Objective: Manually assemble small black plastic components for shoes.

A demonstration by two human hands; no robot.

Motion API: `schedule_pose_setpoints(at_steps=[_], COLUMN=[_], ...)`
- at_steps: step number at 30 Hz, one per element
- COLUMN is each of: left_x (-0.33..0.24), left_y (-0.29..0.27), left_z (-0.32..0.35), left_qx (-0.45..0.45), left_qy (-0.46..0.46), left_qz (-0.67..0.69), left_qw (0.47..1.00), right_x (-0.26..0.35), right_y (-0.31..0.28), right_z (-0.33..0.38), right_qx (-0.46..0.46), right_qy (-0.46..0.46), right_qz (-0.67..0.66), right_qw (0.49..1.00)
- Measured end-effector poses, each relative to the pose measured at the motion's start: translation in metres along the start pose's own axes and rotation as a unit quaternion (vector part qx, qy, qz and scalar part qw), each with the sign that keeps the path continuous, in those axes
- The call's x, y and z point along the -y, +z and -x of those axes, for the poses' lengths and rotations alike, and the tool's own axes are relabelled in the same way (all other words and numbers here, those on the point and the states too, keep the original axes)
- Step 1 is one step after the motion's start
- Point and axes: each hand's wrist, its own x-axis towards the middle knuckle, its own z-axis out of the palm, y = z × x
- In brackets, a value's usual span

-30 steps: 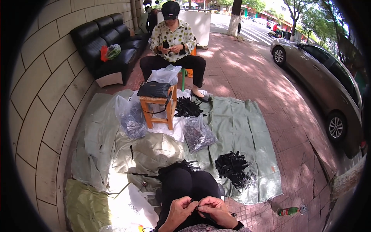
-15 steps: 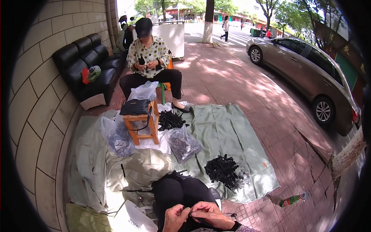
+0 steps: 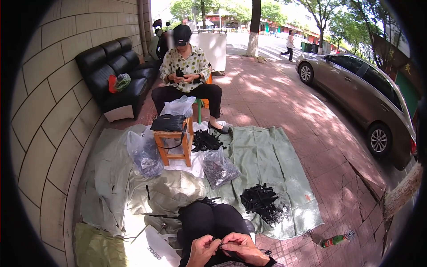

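Observation:
Over my lap, my left hand (image 3: 203, 250) and my right hand (image 3: 243, 249) meet with thumbs and fingertips pinched together. Between the fingertips is a small black piece (image 3: 221, 245), too small to tell its kind. Long thin black pieces (image 3: 199, 204) lie at my knees. To the right, on the green sheet (image 3: 293, 178), is a heap of black strip-like pieces (image 3: 258, 198) with small clear bits beside it. A clear bag of small dark parts (image 3: 219, 170) rests beyond my knees.
Facing me sits a person (image 3: 187, 66) handling black pieces. A wooden stool (image 3: 172, 133) bears a black handbag (image 3: 168, 123) and a plastic bag. Also around are a black sofa (image 3: 116, 75), a white bag (image 3: 155, 249), a green bottle (image 3: 333, 240) and a parked car (image 3: 356, 84).
The whole view has shifted, so the scene appears farther right. The walker in the background has moved on. My hands keep nearly the same pinched pose.

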Motion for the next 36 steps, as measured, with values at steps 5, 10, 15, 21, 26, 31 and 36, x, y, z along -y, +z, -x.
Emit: schedule_pose_setpoints(at_steps=[5, 10, 15, 21, 26, 31, 36], left_x=[0.022, 0.023, 0.017, 0.009, 0.008, 0.011, 0.018], left_y=[0.005, 0.003, 0.005, 0.005, 0.009, 0.010, 0.009], left_z=[0.003, 0.005, 0.008, 0.010, 0.009, 0.002, -0.001], left_qx=[-0.022, -0.011, -0.021, -0.015, -0.039, -0.042, -0.041], left_qy=[-0.001, -0.036, 0.010, -0.008, 0.006, 0.013, 0.014], left_qz=[0.005, 0.014, -0.024, -0.033, -0.033, -0.051, -0.049], left_qw=[1.000, 0.999, 0.999, 0.999, 0.999, 0.998, 0.998], right_x=[0.017, 0.009, 0.001, 0.032, 0.013, 0.011, 0.013], right_y=[0.022, 0.012, 0.003, 0.037, 0.014, 0.005, 0.008], right_z=[0.010, 0.007, 0.004, 0.024, 0.011, 0.001, 0.000], right_qx=[0.010, 0.022, 0.006, 0.020, 0.022, 0.024, 0.025], right_qy=[-0.035, -0.026, -0.012, -0.042, -0.034, -0.024, -0.027], right_qz=[0.011, 0.001, -0.002, 0.018, 0.009, 0.006, -0.001], right_qw=[0.999, 0.999, 1.000, 0.999, 0.999, 0.999, 0.999])
